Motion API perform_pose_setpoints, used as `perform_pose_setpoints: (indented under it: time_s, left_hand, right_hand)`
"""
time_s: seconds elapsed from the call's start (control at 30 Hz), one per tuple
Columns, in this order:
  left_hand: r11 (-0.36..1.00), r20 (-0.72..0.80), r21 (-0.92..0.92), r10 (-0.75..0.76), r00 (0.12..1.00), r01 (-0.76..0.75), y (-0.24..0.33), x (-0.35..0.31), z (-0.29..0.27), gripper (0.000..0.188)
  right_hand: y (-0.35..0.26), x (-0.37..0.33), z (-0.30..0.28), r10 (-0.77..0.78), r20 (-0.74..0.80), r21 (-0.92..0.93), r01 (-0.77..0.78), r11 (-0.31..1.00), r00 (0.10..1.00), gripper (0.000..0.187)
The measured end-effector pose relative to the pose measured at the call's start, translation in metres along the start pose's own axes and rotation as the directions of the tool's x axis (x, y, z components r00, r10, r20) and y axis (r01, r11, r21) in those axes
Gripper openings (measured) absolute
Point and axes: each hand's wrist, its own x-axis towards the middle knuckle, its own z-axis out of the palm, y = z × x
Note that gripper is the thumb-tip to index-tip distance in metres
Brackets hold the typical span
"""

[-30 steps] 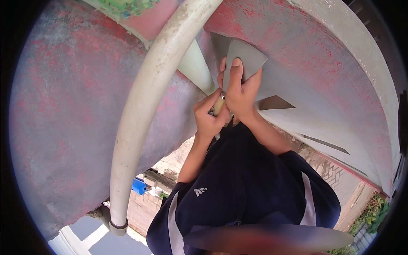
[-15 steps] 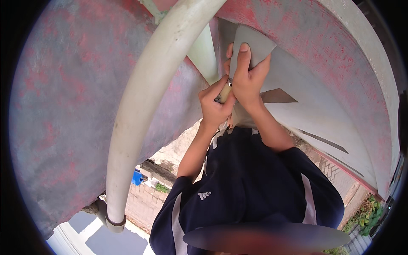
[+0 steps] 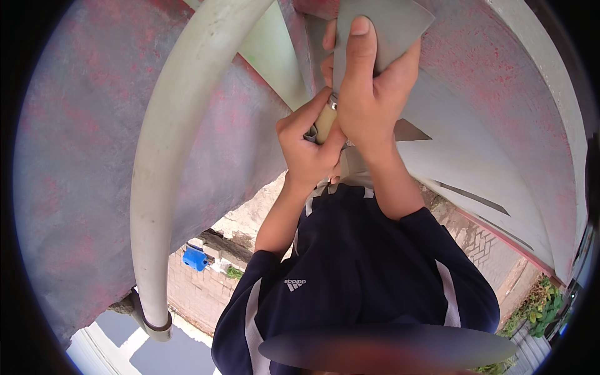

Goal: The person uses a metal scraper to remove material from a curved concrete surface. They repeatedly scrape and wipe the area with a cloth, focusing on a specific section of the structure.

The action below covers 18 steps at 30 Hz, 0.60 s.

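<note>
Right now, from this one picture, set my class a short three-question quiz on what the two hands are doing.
1. True or false: the right hand holds the grey blade.
2. Which hand grips the tan handle? A: the left hand. B: the right hand. C: neither.
3. What colour is the curved pipe to the left of the hands?
Key: 1 true; 2 A; 3 off-white.
</note>
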Motion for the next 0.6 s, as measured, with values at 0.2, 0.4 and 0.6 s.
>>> perform_pose_setpoints:
  time_s: [0.2,0.4,0.6]
  left_hand:
    - [0.999,0.046,-0.003,-0.046,0.998,0.046,-0.009,-0.026,0.008,0.045]
    - [0.99,0.033,-0.015,-0.143,0.989,0.143,-0.023,-0.033,0.011,0.044]
    - [0.993,0.038,-0.001,-0.118,0.992,0.118,-0.028,-0.03,0.008,0.044]
  right_hand:
    - [0.011,-0.029,-0.026,0.151,0.041,0.013,-0.152,0.988,0.988,0.017]
    - [0.028,-0.031,-0.027,0.239,0.067,-0.025,-0.238,0.971,0.969,0.016]
    - [0.03,-0.032,-0.02,0.238,0.006,-0.03,-0.237,0.971,0.971,0.016]
